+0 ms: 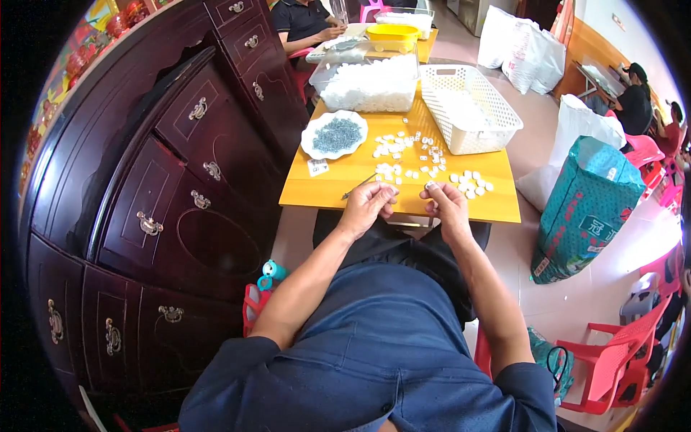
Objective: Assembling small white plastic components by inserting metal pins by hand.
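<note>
My left hand [368, 205] is over the front edge of the yellow table [299, 189], its fingers curled together; what they hold, if anything, is hidden. My right hand [448, 206] pinches a small white piece [430, 185] between thumb and finger. The hands are apart, facing each other. A thin dark tool [366, 180] shows just beyond my left hand, beside a few small dark bits. Past my hands lie several small white plastic pieces [389, 147] and, at the right, several round white ones [471, 184]. A scalloped white dish [311, 141] holds many small dark grey parts.
A clear bin [403, 101] of white pieces and a cream perforated basket [497, 138] stand at the table's far side. A dark wooden cabinet [180, 144] closes in the left. A teal sack [586, 209] and red chair [612, 353] are right. Another person [302, 25] sits beyond.
</note>
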`<state>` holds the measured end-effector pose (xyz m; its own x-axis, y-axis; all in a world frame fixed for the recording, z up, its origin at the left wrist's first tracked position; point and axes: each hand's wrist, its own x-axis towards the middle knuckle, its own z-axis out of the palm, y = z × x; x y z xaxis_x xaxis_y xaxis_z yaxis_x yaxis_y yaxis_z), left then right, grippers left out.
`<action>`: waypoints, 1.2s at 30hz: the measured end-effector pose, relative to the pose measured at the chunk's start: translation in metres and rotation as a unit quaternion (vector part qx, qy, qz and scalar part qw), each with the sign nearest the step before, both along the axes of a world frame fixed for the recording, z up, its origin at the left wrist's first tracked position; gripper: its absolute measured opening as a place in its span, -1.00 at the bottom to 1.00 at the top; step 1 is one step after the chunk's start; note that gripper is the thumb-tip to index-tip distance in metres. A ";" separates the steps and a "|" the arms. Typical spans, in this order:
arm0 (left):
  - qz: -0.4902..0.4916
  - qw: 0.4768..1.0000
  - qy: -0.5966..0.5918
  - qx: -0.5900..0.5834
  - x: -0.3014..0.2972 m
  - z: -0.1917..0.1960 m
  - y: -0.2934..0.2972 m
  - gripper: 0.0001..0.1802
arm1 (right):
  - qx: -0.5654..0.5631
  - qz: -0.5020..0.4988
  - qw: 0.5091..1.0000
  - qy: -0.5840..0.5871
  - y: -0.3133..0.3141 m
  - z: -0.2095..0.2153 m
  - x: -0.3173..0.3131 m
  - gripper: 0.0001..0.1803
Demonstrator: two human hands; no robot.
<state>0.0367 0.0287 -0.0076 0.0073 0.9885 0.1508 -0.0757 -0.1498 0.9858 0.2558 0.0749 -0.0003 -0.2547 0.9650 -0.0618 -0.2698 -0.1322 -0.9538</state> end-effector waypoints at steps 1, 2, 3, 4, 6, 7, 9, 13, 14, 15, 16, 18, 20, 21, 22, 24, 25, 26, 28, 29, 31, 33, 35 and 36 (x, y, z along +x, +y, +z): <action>0.015 1.000 0.011 0.008 0.002 0.000 0.000 -0.65 | 0.011 0.014 1.000 -0.006 -0.001 -0.001 -0.001 -0.81; 0.015 1.000 0.011 0.007 0.001 0.000 0.000 -0.65 | 0.016 0.027 1.000 -0.003 -0.002 -0.001 -0.003 -0.81; 0.011 1.000 0.006 -0.005 -0.001 -0.001 -0.001 -0.67 | 0.015 0.026 1.000 -0.002 -0.002 -0.002 -0.004 -0.81; 0.007 1.000 0.001 -0.018 -0.001 -0.001 -0.001 -0.69 | 0.019 0.036 0.999 -0.003 -0.002 -0.005 -0.005 -0.81; 0.010 1.000 -0.002 -0.014 0.001 0.001 -0.001 -0.70 | 0.020 0.043 0.999 -0.002 -0.003 -0.006 -0.006 -0.80; 0.013 1.000 -0.005 -0.008 0.002 0.002 -0.001 -0.70 | 0.015 0.044 0.999 0.000 -0.004 -0.006 -0.006 -0.80; 0.004 1.000 -0.011 -0.011 0.001 0.003 -0.001 -0.70 | 0.009 0.044 0.999 0.003 -0.005 -0.003 -0.007 -0.80; -0.022 1.000 0.002 0.006 0.001 0.004 -0.002 -0.66 | 0.013 0.059 0.998 -0.007 -0.005 -0.003 -0.006 -0.80; -0.022 1.000 0.002 0.005 0.002 0.005 -0.003 -0.66 | 0.018 0.069 0.997 -0.010 -0.005 -0.003 -0.007 -0.80; -0.021 1.000 0.014 0.008 0.002 0.006 -0.003 -0.66 | 0.018 0.069 0.997 -0.009 -0.006 -0.003 -0.007 -0.80; -0.019 0.999 0.026 0.010 0.003 0.007 -0.004 -0.66 | 0.021 0.075 0.997 -0.018 -0.006 -0.003 -0.006 -0.80; -0.011 0.999 0.036 0.021 0.006 0.009 -0.003 -0.66 | 0.024 0.081 0.996 -0.028 -0.006 -0.004 -0.006 -0.80; -0.002 0.998 0.045 0.031 0.006 0.009 -0.003 -0.65 | 0.043 0.099 0.993 -0.051 -0.005 -0.006 -0.006 -0.80; -0.001 0.998 0.053 0.036 0.005 0.008 -0.003 -0.66 | 0.043 0.099 0.993 -0.051 -0.005 -0.006 -0.007 -0.80; 0.001 0.997 0.061 0.040 0.005 0.006 -0.003 -0.66 | 0.044 0.102 0.992 -0.057 -0.005 -0.006 -0.008 -0.82; 0.004 0.997 0.068 0.043 0.008 0.007 -0.004 -0.68 | 0.043 0.105 0.992 -0.062 -0.007 -0.005 -0.009 -0.83; 0.008 0.996 0.075 0.048 0.009 0.007 -0.004 -0.71 | 0.026 0.105 0.991 -0.079 -0.008 -0.004 -0.008 -0.83; 0.009 0.996 0.075 0.047 0.009 0.006 -0.004 -0.71 | 0.010 0.105 0.990 -0.096 -0.009 -0.003 -0.008 -0.83; 0.008 0.996 0.069 0.052 0.008 0.003 -0.003 -0.71 | 0.015 0.107 0.990 -0.096 -0.009 -0.004 -0.009 -0.83; 0.008 0.996 0.069 0.052 0.008 0.002 -0.003 -0.71 | 0.021 0.108 0.989 -0.096 -0.009 -0.004 -0.009 -0.83; 0.006 0.995 0.077 0.057 0.008 0.000 -0.002 -0.71 | 0.025 0.110 0.988 -0.101 -0.007 -0.007 -0.008 -0.79; 0.002 0.995 0.074 0.060 0.011 0.001 -0.002 -0.70 | 0.028 0.113 0.987 -0.106 -0.006 -0.010 -0.008 -0.75; -0.002 0.996 0.071 0.062 0.012 0.001 -0.003 -0.70 | 0.052 0.121 0.987 -0.087 -0.006 -0.010 -0.009 -0.75; -0.004 0.996 0.068 0.059 0.012 0.001 -0.003 -0.70 | 0.052 0.121 0.987 -0.087 -0.007 -0.009 -0.009 -0.75</action>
